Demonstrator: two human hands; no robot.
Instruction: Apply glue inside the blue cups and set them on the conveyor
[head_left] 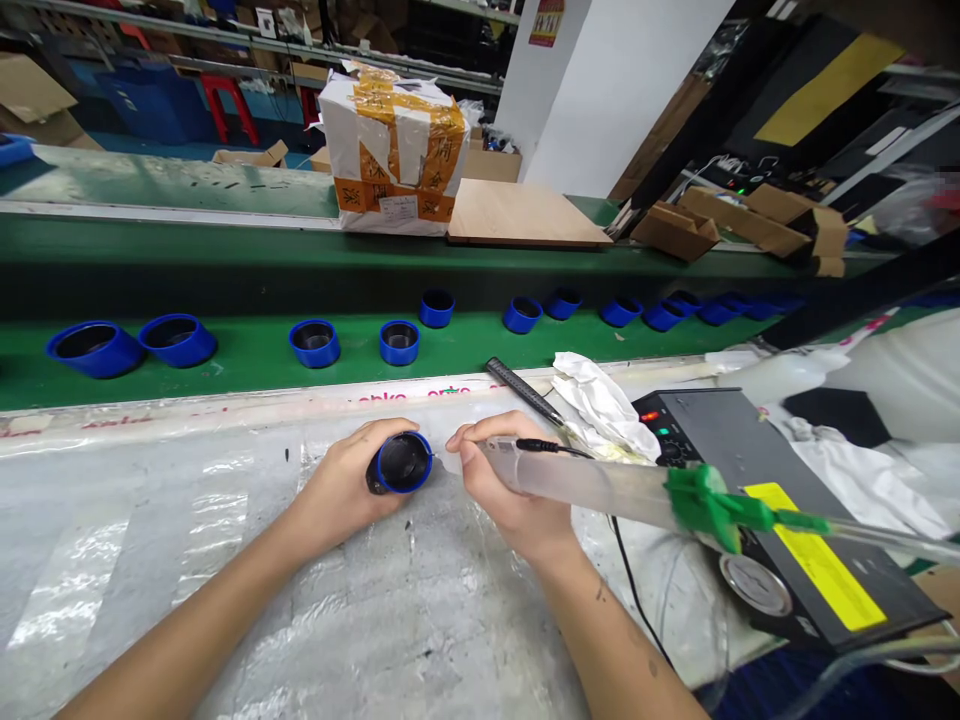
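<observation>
My left hand (349, 480) is wrapped round a small blue-rimmed black round part (401, 463), tilted with its opening towards me, over the plastic-covered bench. My right hand (501, 480) grips a long clear syringe-type dispenser (592, 483) like a pen; its tip touches the part's right rim. The dispenser ends in a green adapter (712, 507) with a clear tube running off to the right. A thin black cable lies across the dispenser by my fingers.
Several blue round parts (315, 342) stand along the green conveyor belt (247, 365) beyond the bench. A grey controller box with a yellow label (780, 500), a crumpled white cloth (604, 400) and a black-handled tool (521, 388) lie at the right. A taped carton (394, 150) sits behind.
</observation>
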